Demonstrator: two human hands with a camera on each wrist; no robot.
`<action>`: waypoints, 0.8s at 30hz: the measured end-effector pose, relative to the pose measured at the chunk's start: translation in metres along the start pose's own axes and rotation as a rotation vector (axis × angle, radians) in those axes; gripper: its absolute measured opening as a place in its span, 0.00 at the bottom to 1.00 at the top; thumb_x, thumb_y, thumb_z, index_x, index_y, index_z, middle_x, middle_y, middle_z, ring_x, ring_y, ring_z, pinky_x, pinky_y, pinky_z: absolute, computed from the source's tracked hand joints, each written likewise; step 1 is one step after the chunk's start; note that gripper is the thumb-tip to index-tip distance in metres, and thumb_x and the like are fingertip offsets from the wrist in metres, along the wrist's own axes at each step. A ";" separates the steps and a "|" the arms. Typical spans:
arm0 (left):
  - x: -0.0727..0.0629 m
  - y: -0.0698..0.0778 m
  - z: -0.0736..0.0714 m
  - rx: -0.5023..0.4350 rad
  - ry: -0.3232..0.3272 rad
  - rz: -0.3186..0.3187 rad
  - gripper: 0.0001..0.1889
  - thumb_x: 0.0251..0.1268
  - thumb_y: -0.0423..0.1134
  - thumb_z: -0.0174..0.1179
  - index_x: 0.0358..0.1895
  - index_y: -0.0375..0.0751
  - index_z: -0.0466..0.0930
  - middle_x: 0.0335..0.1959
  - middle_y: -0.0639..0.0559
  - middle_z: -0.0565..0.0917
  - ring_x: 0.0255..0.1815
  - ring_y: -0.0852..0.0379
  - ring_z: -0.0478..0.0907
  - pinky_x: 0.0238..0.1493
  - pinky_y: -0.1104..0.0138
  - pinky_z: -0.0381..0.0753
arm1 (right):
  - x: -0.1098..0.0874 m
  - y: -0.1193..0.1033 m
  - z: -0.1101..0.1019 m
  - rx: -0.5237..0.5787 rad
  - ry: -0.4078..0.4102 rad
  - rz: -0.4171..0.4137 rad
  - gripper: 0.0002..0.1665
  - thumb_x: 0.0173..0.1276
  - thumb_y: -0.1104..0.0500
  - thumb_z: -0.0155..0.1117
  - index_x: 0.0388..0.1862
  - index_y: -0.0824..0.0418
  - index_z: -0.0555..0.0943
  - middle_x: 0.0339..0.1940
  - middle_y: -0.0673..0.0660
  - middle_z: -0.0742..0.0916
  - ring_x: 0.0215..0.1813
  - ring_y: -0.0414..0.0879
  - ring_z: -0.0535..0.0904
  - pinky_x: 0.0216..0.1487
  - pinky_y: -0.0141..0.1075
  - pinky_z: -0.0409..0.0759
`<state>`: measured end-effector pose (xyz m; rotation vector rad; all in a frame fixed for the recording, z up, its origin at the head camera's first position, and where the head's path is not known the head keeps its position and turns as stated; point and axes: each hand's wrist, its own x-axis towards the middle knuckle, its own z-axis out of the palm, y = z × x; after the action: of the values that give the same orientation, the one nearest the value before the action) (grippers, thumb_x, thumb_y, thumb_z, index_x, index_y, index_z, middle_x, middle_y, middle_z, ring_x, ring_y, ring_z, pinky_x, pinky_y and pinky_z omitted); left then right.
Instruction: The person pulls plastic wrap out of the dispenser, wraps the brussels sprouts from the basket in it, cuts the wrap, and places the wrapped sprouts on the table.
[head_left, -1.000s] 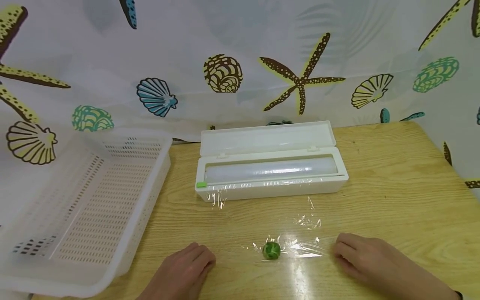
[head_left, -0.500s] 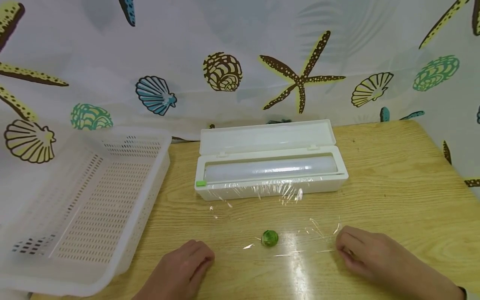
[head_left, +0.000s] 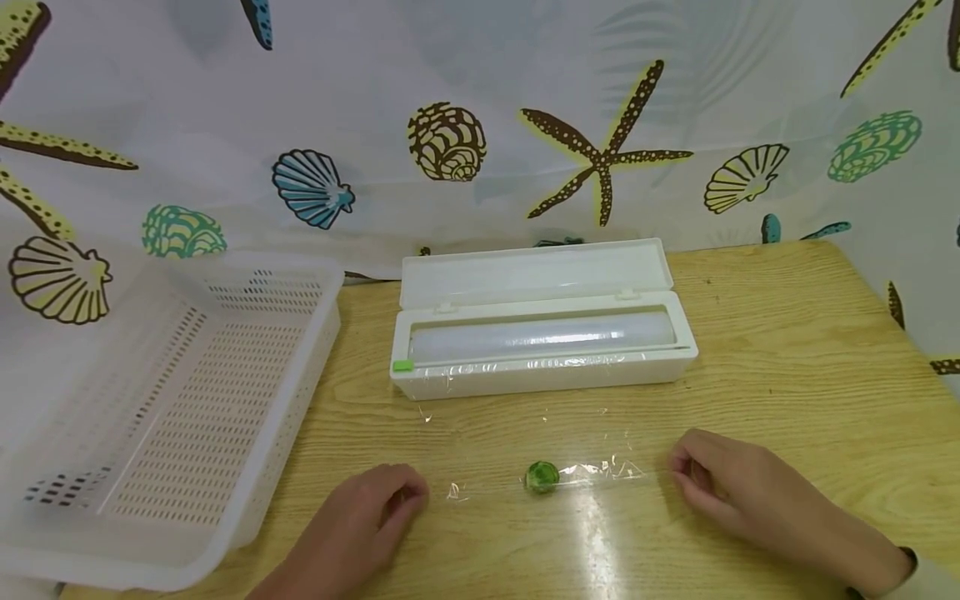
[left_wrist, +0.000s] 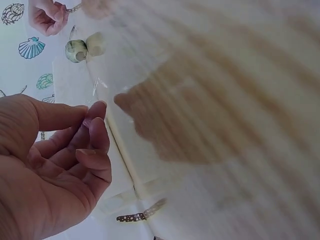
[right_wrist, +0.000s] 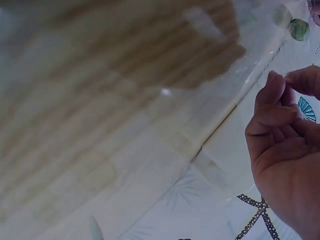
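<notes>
A round green Brussels sprout (head_left: 542, 477) sits near the front of the wooden table, between the hands. Clear plastic wrap (head_left: 600, 473) runs from the white wrap dispenser (head_left: 543, 379) toward the person, its front edge by the sprout. Whether the sprout lies on or under the film is hard to tell. At the film's left corner, the left hand (head_left: 360, 521) pinches it between thumb and forefinger, as the left wrist view also shows (left_wrist: 60, 155). On the right, the right hand (head_left: 738, 487) pinches the other corner; its curled fingers show in the right wrist view.
The dispenser's lid (head_left: 536, 273) stands open at the back, above a roll of film (head_left: 543, 335). A green slider (head_left: 402, 366) sits at its left end. A white perforated basket (head_left: 202, 425) takes up the left side. A shell-patterned cloth (head_left: 375, 92) hangs behind.
Both hands have moved a little toward the dispenser, still holding the film. The sprout has shifted slightly the same way, and the glints on the film have changed.
</notes>
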<state>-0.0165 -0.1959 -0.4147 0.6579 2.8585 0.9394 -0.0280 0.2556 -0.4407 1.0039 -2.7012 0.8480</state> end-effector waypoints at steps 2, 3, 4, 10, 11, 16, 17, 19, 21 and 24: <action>0.004 -0.001 0.000 -0.020 -0.016 -0.030 0.11 0.74 0.28 0.70 0.38 0.52 0.85 0.32 0.68 0.80 0.32 0.70 0.74 0.35 0.68 0.82 | 0.002 0.000 0.000 0.001 -0.017 0.037 0.20 0.67 0.68 0.75 0.42 0.45 0.77 0.32 0.32 0.72 0.32 0.27 0.68 0.28 0.24 0.71; 0.006 -0.002 0.000 -0.028 -0.022 -0.037 0.11 0.74 0.29 0.70 0.37 0.51 0.85 0.31 0.67 0.81 0.32 0.70 0.74 0.35 0.68 0.82 | 0.004 -0.001 0.000 0.004 -0.028 0.059 0.19 0.68 0.68 0.75 0.42 0.45 0.78 0.32 0.32 0.72 0.32 0.27 0.69 0.28 0.25 0.71; 0.008 -0.003 0.000 -0.033 -0.029 -0.047 0.10 0.74 0.29 0.70 0.37 0.51 0.85 0.31 0.67 0.81 0.31 0.70 0.74 0.35 0.69 0.82 | 0.005 -0.001 0.000 0.005 -0.039 0.078 0.18 0.69 0.67 0.75 0.41 0.45 0.78 0.31 0.32 0.72 0.32 0.28 0.69 0.28 0.26 0.72; 0.016 -0.008 0.004 -0.040 -0.059 -0.073 0.09 0.74 0.30 0.70 0.36 0.49 0.86 0.26 0.68 0.76 0.27 0.70 0.70 0.30 0.70 0.77 | 0.015 0.001 0.000 0.034 -0.131 0.207 0.14 0.74 0.66 0.72 0.38 0.46 0.79 0.28 0.34 0.74 0.30 0.30 0.70 0.29 0.29 0.74; 0.017 -0.008 0.004 -0.038 -0.059 -0.075 0.09 0.74 0.31 0.70 0.36 0.49 0.86 0.25 0.68 0.75 0.27 0.70 0.70 0.29 0.70 0.76 | 0.016 0.002 0.000 0.035 -0.146 0.222 0.14 0.74 0.65 0.72 0.37 0.47 0.79 0.28 0.35 0.75 0.30 0.30 0.70 0.29 0.30 0.73; 0.022 -0.006 0.005 -0.008 -0.066 -0.115 0.09 0.73 0.30 0.69 0.34 0.49 0.84 0.22 0.67 0.72 0.24 0.69 0.68 0.28 0.69 0.74 | 0.019 0.005 0.002 0.005 -0.170 0.226 0.14 0.75 0.66 0.72 0.36 0.49 0.79 0.27 0.37 0.73 0.30 0.30 0.68 0.29 0.30 0.72; 0.023 -0.005 0.005 0.006 -0.070 -0.123 0.10 0.73 0.30 0.69 0.34 0.49 0.84 0.21 0.67 0.72 0.24 0.69 0.68 0.28 0.69 0.74 | 0.019 0.005 0.002 -0.008 -0.165 0.212 0.14 0.74 0.66 0.72 0.36 0.49 0.79 0.27 0.37 0.73 0.30 0.30 0.68 0.29 0.30 0.71; 0.023 -0.003 0.005 0.025 -0.084 -0.133 0.09 0.71 0.30 0.69 0.35 0.49 0.83 0.21 0.67 0.72 0.24 0.68 0.67 0.27 0.69 0.73 | 0.019 0.005 0.003 -0.029 -0.150 0.187 0.15 0.73 0.67 0.73 0.36 0.49 0.78 0.27 0.37 0.72 0.29 0.30 0.67 0.28 0.29 0.71; 0.023 -0.001 0.005 0.058 -0.093 -0.137 0.08 0.70 0.31 0.70 0.37 0.48 0.82 0.22 0.66 0.71 0.24 0.68 0.67 0.28 0.68 0.73 | 0.017 0.005 0.004 -0.052 -0.123 0.165 0.15 0.72 0.68 0.74 0.37 0.50 0.79 0.28 0.37 0.72 0.30 0.29 0.67 0.28 0.29 0.71; 0.020 0.004 0.004 0.110 -0.086 -0.145 0.08 0.68 0.31 0.70 0.43 0.46 0.82 0.25 0.65 0.71 0.25 0.66 0.66 0.29 0.67 0.73 | 0.015 0.002 0.004 -0.081 -0.051 0.159 0.14 0.69 0.69 0.76 0.39 0.51 0.81 0.30 0.36 0.74 0.31 0.29 0.68 0.28 0.29 0.72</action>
<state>-0.0326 -0.1823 -0.4137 0.4782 2.8514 0.7208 -0.0402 0.2464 -0.4409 0.8145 -2.8640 0.7402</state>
